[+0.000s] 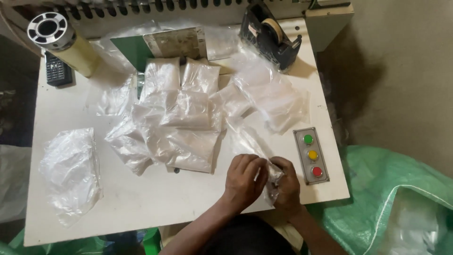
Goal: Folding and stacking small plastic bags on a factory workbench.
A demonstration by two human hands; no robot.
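My left hand (pixel 243 182) and my right hand (pixel 286 189) meet at the front right of a white table (pixel 155 198). Both pinch the lower end of one clear plastic bag (pixel 247 139), which stretches away from them toward the table's middle. A heap of filled clear packets (pixel 181 127) with white contents lies just beyond my hands, overlapping one another. Several are stacked toward the back.
A crumpled empty plastic bag (pixel 71 172) lies front left. A black tape dispenser (pixel 269 35) stands back right, a tape roll on a spindle (pixel 54 35) and a dark keypad device (pixel 57 71) back left. A panel with green, yellow and red buttons (pixel 311 155) sits right of my hands. A green woven sack (pixel 396 203) lies right of the table.
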